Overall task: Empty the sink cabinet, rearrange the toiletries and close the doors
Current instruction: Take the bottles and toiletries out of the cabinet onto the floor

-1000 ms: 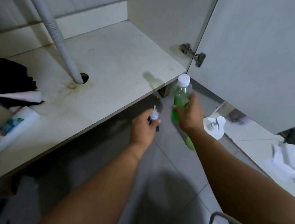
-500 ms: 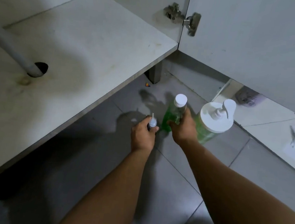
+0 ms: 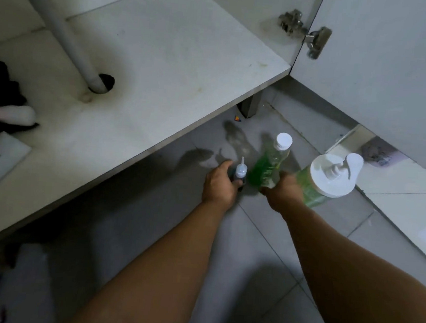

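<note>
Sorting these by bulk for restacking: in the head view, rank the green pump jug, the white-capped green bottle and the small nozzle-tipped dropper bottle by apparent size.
1. Green pump jug
2. White-capped green bottle
3. Small nozzle-tipped dropper bottle

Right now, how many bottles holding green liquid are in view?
2: the white-capped bottle gripped by the right hand, and the pump bottle beside it on the floor. Others may be hidden off-frame.

Green-liquid bottle (image 3: 270, 166), white-capped, tilted – beside small nozzle bottle (image 3: 239, 171), both low over floor.
</note>
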